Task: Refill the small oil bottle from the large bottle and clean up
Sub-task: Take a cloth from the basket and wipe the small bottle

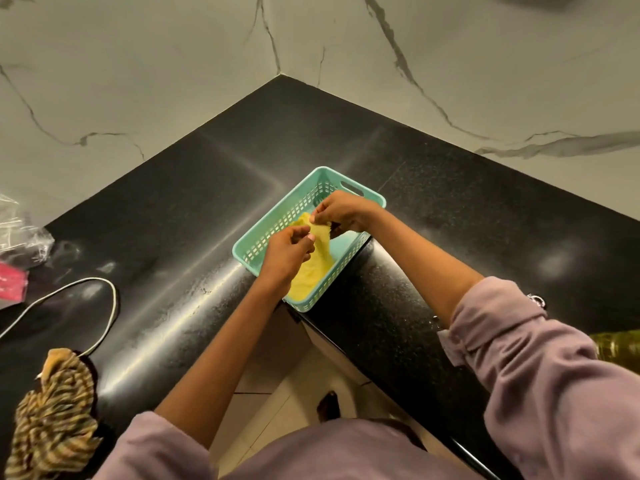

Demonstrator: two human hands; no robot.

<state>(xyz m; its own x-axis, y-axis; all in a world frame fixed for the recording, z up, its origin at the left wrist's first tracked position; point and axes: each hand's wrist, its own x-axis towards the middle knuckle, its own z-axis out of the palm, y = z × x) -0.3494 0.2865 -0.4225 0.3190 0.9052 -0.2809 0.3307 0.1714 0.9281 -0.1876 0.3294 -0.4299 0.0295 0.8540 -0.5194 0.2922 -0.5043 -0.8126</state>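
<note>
Both hands meet over a teal basket (372, 199) that sits at the inner corner of the black counter (173, 209), its near end jutting slightly past the counter edge. A yellow cloth (317, 268) lies in the basket, and both hands are pinching it. The left hand (285, 252) has its fingers curled round a fold near the cloth's upper part, and the right hand (341, 211) nips the top edge between thumb and fingertips just beyond it, so the two grips are almost touching.

The cloth's long axis follows the basket's, from the far right end by the handle slot down toward the near left end. Its held end points away from the person and its loose bulk lies toward them, beneath the left wrist. Neither hand has to reach, since both are already on it. The left hand is nearer the bulk and the right hand is nearer the tip. Any lift or unfolding would probably run along that same diagonal.

No small oil bottle can be seen. At the right edge of the picture, behind the right sleeve, there is a yellow-green shape (620, 346) that may be the large bottle, but too little of it shows to be sure. A striped cloth (52, 417) lies bunched on the counter at the lower left, with a white cord (104, 327) looping beside it
</note>
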